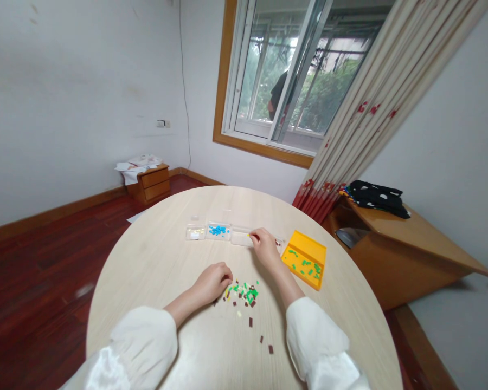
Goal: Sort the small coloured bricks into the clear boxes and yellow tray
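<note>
A loose heap of small flat bricks in green, brown, cream and yellow is spread on the table. Three brown pieces are strewn from it toward the near edge. Beyond the heap, clear plastic boxes are lined up in a row: pale pieces are held in the leftmost box, bright blue pieces in the next. A tiny yellow piece is pinched in the right hand over the third box. To the right, green pieces are scattered inside an open yellow case, set at a slant.
</note>
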### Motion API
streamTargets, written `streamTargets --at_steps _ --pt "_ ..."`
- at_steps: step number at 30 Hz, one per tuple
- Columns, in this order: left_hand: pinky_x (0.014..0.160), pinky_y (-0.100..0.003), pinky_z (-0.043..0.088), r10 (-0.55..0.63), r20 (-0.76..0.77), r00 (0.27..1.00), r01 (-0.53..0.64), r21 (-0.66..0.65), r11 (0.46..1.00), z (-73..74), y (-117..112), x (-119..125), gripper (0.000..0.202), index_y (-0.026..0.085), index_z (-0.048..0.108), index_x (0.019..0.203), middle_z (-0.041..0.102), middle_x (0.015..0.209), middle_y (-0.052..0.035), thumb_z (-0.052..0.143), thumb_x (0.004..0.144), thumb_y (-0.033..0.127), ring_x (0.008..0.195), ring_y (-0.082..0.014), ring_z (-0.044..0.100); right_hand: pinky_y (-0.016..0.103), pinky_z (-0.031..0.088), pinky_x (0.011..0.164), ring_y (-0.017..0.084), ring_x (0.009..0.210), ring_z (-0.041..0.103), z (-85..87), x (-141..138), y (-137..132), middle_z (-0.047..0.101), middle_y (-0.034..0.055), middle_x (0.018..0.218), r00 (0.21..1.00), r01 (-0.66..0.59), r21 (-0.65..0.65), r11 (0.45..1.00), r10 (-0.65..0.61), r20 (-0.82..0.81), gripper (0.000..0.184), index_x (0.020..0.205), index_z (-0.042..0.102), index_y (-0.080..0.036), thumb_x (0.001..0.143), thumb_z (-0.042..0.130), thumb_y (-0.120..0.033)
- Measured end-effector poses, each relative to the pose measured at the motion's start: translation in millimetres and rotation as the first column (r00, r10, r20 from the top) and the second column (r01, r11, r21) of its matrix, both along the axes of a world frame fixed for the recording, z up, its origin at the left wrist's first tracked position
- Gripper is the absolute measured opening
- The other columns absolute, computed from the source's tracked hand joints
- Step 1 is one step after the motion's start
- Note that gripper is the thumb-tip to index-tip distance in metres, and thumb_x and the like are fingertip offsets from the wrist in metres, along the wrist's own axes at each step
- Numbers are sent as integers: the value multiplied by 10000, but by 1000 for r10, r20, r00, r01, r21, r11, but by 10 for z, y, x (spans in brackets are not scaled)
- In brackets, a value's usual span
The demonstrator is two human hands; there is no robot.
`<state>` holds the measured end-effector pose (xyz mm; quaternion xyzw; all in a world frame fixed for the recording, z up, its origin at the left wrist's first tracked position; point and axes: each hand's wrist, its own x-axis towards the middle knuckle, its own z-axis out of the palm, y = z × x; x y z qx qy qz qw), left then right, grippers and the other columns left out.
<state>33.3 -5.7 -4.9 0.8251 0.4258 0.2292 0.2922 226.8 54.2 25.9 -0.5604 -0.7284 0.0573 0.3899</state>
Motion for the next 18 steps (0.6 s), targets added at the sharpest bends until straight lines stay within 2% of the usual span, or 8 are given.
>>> streamTargets --at_steps 4,7,10,12,15,18 --pt "687 -253 398 58 137 989 -54 -35 998 -46 28 -28 127 146 647 708 617 757 -48 523 736 139 730 -157 550 334 448 794 193 815 602 26 -1 158 674 104 844 1000 29 -21 999 -29 -12 197 810 674 -138 779 491 -75" --pt "602 -241 371 190 329 925 -129 -199 972 -59 76 -23 98 136 626 681 591 639 -17 544 713 179 620 -133 510 323 457 791 187 814 617 -7 -68 43 690 101 852 1000 8 -46 999 -9 -19 217 820 687 -139 774 491 -58" --pt "526 -222 331 348 510 787 -114 -434 894 -27 118 -17 138 134 606 668 564 566 9 629 645 267 535 -107 469 273 477 722 159 759 628 -23 -209 -218 701 67 820 995 -92 -101 991 89 -34 196 810 696 -156 776 523 -72" --pt "506 -214 314 417 585 696 -65 -527 847 8 123 -21 220 136 595 674 572 570 10 686 587 316 514 -93 459 253 479 696 147 751 627 -20 -315 -397 697 56 816 971 -236 -156 959 225 -82 195 835 699 -164 777 536 -74" --pt "490 -199 296 456 649 609 4 -577 816 48 99 -31 285 144 555 677 549 526 36 724 542 330 473 -69 432 239 476 658 136 727 612 -11 -426 -571 683 47 812 923 -383 -177 907 367 -119 187 866 704 -186 786 556 -103" --pt "477 -185 280 455 673 583 38 -582 812 58 73 -34 322 156 506 679 507 465 69 738 522 315 439 -54 401 242 468 645 139 718 597 -17 -461 -616 670 52 800 913 -406 -146 902 394 -107 158 852 708 -191 805 563 -149"
